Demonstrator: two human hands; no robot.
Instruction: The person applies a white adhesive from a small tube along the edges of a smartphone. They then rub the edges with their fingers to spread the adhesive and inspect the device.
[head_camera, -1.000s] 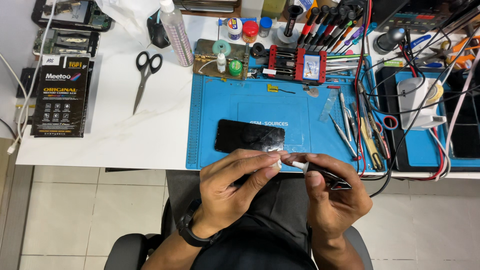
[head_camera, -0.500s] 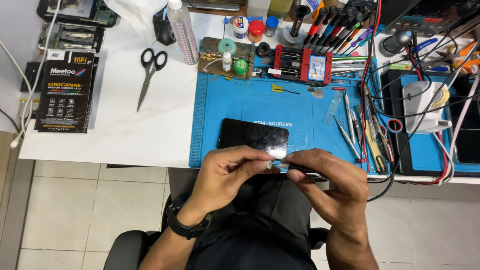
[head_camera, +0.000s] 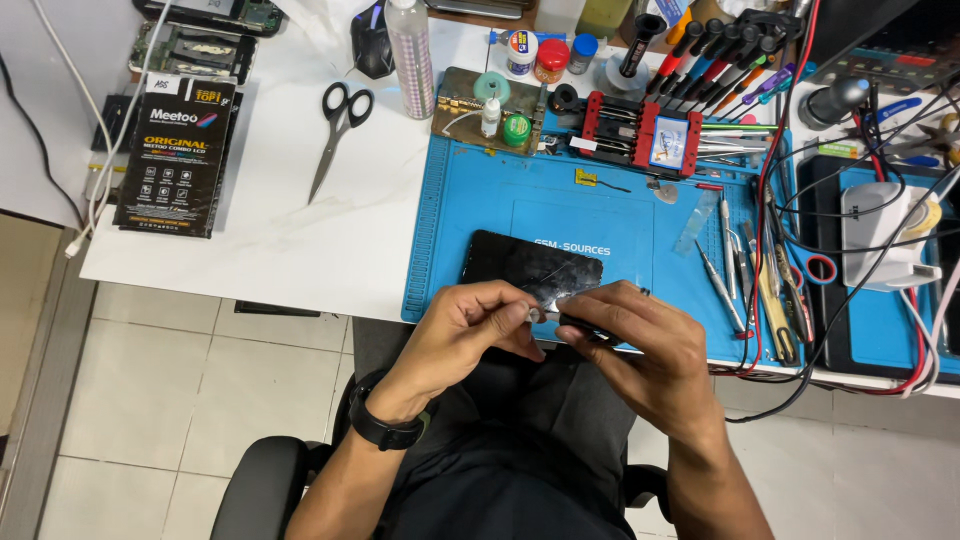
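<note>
Head view: left hand (head_camera: 478, 330) pinching a small pale piece (head_camera: 536, 314), right hand (head_camera: 640, 345) closed on a thin dark tool (head_camera: 585, 330), both at table edge just below phone (head_camera: 532, 268) on blue mat (head_camera: 560, 200). Best kept low, steady, over mat.

Both hands, left (head_camera: 470, 330) and right (head_camera: 640, 345), fingertips pinched together.

Scissors (head_camera: 336, 122) lie on the white surface (head_camera: 300, 230) beside a black box (head_camera: 180, 155). A clear bottle (head_camera: 410, 45) stands behind the blue mat (head_camera: 520, 195); tweezers (head_camera: 735, 270) lie near tangled cables (head_camera: 800, 200).
</note>
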